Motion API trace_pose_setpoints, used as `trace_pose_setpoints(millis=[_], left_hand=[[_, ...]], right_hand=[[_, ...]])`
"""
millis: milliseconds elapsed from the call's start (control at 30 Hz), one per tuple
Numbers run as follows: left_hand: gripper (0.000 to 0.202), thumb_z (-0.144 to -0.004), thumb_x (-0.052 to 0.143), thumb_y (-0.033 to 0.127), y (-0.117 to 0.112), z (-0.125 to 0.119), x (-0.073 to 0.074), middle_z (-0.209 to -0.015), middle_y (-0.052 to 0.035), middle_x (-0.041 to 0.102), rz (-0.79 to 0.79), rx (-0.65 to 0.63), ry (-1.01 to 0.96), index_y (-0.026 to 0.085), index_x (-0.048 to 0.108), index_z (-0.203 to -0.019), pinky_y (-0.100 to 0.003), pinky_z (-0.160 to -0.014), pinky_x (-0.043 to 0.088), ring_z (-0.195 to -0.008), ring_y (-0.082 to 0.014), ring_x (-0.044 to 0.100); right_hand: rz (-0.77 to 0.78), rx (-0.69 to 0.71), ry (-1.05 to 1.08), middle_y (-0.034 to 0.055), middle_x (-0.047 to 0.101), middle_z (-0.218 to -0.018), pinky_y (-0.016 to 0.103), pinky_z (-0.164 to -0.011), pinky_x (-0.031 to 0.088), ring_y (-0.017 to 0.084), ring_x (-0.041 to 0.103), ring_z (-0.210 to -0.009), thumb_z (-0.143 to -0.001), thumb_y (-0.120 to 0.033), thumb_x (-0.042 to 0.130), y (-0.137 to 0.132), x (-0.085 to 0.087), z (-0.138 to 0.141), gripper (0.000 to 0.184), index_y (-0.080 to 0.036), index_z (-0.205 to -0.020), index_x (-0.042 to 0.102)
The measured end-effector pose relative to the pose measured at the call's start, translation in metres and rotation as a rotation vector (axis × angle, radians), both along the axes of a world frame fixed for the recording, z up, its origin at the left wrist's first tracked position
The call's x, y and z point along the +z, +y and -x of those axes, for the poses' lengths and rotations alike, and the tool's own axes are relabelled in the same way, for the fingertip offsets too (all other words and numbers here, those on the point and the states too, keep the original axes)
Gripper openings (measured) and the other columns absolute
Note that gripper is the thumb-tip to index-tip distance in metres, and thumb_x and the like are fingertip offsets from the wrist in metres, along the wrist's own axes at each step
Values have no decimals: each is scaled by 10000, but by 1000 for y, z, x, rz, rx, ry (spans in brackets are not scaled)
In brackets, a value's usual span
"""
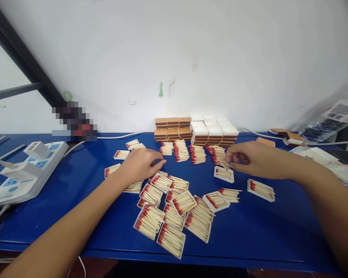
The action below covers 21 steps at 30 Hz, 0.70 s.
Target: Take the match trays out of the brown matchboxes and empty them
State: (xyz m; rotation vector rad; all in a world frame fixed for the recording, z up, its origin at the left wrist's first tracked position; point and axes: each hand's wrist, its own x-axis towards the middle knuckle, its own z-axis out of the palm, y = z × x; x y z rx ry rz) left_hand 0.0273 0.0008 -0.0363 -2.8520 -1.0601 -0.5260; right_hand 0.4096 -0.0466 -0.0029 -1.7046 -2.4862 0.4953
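My right hand (246, 157) is closed in a pinch at the right end of a loose pile of red-tipped matchsticks (219, 155), with a few matchsticks at its fingertips. Just below it sits a white matchbox tray (224, 175) holding only a few matches. My left hand (143, 164) hovers over filled trays on the left, thumb and forefinger slightly apart with nothing between them. It partly hides a tray (133, 187) beneath. Several filled trays (171, 240) lie in a cluster, some stacked, nearer the front edge. Another filled tray (261, 190) lies at the right.
Stacked brown matchboxes (172, 134) and white upturned trays (213, 126) stand against the wall. More loose matches (197, 154) lie before them. A white power strip (29, 173) is at the left of the blue table (104, 220). Flattened box sleeves (290, 137) and a plastic bag (321, 125) lie back right.
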Motion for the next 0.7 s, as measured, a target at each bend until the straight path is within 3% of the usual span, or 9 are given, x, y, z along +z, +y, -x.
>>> trace_pose_setpoints(millis=[167,300,700], left_hand=[[346,-1040,537,360,0,-1,0,-672,-50,722,15,-3,7,192,799,-890,-313,-576,382,-604,-186,620],[345,-1038,536,361,0,0,0,-684,-51,729,18,5,10,190,806,-908,-319,-577,380,-608,-191,623],[353,-1047,530,358,-2,-1,1,-700,-50,731,24,1,26,185,797,-894,-326,-594,373,-631,-194,628]], right_hand=[[-37,79,76,71,743,-903,360,-632,458,248,651,-737,-847,-340,647,5,-4,-5,187,-279,-984,759],[0,150,131,95,758,-1074,367,-685,499,261,680,-847,-921,-401,635,7,-7,-4,214,-289,-1041,772],[73,145,150,79,752,-1001,378,-727,493,257,683,-876,-952,-466,661,15,-13,-5,226,-265,-895,748]])
